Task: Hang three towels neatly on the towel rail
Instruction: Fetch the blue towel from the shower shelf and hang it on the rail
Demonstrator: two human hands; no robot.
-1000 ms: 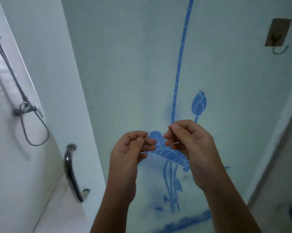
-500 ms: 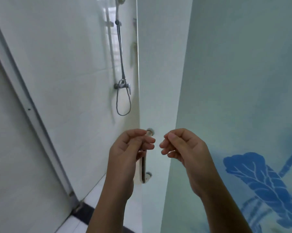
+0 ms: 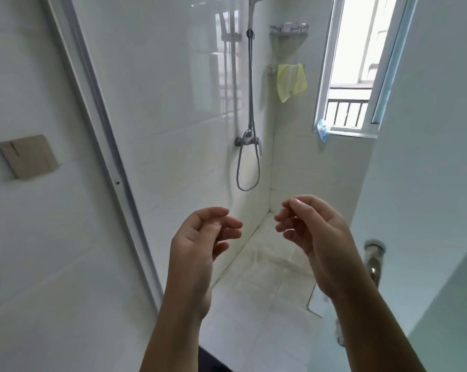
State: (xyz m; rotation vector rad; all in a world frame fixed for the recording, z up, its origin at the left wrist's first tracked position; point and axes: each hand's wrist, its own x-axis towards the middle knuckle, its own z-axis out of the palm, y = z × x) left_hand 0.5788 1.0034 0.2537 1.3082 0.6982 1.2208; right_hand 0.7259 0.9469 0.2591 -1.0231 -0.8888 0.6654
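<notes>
Both hands raised, apart: left hand, right hand, fingers loosely curled, nothing held. Beyond, yellow cloth hangs on corner rack.

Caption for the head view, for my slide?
Left hand and right hand, both empty, before a white-tiled shower; a yellow cloth hangs on the corner wire rack.

A yellow cloth hangs by white tiles; a blue, possibly speckled scrap at the window.

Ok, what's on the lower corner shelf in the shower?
A yellow cloth hangs draped over the lower corner shelf, covering most of its front. Whether anything else lies on it behind the cloth cannot be seen.
</notes>
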